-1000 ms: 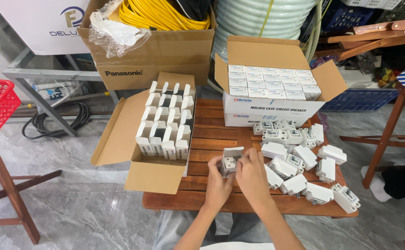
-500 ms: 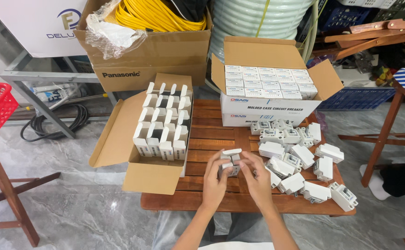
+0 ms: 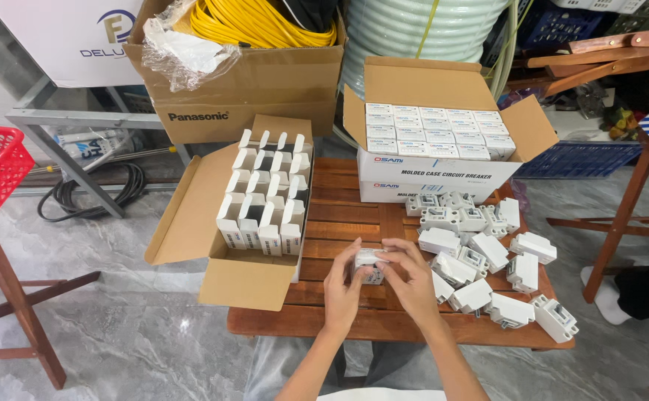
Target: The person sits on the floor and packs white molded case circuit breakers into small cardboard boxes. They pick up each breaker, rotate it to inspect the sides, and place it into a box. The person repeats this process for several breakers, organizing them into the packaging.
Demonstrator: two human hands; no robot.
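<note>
Both hands, left (image 3: pixel 345 288) and right (image 3: pixel 412 281), clamp one small box (image 3: pixel 371 265) while loose breakers (image 3: pixel 487 260) wait and the left carton (image 3: pixel 261 212) is partly filled.

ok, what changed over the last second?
Both hands, left hand and right hand, keep holding the small white breaker between them above the wooden table; the grip shifted slightly, nothing let go. The loose breakers and the open carton stayed put.
</note>
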